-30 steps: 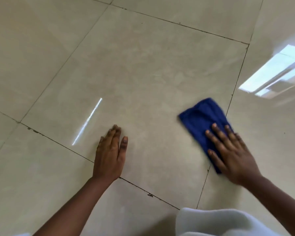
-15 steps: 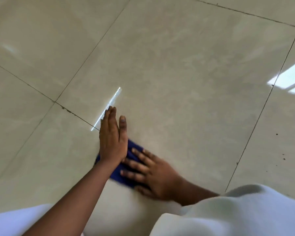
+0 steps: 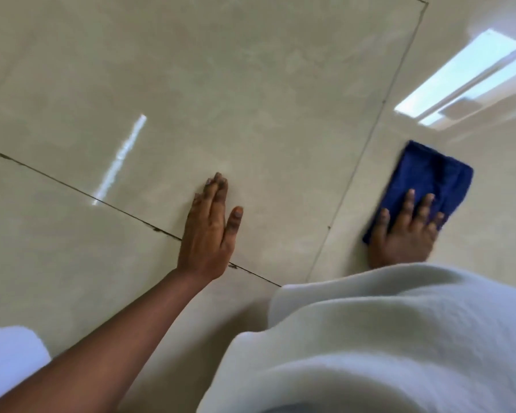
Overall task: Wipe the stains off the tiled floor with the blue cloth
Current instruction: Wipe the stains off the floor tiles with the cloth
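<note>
The blue cloth (image 3: pixel 426 181) lies folded on the glossy beige tiled floor (image 3: pixel 251 84), at the right, just past a grout line. My right hand (image 3: pixel 405 231) presses flat on the cloth's near end, fingers spread. My left hand (image 3: pixel 210 231) rests palm down on the bare tile near the middle, fingers together, holding nothing. Small dark marks sit along the grout line (image 3: pixel 158 230) that runs under my left hand. My right wrist is hidden behind my white garment.
My white garment (image 3: pixel 385 338) fills the lower right and a bit of it shows at the lower left (image 3: pixel 9 359). A bright window reflection (image 3: pixel 459 79) lies on the tile at the upper right and a thin light streak (image 3: pixel 119 159) at the left.
My right hand has swept the cloth from beside my left hand out to the right, across the grout line. My left hand has stayed planted on the tile.
</note>
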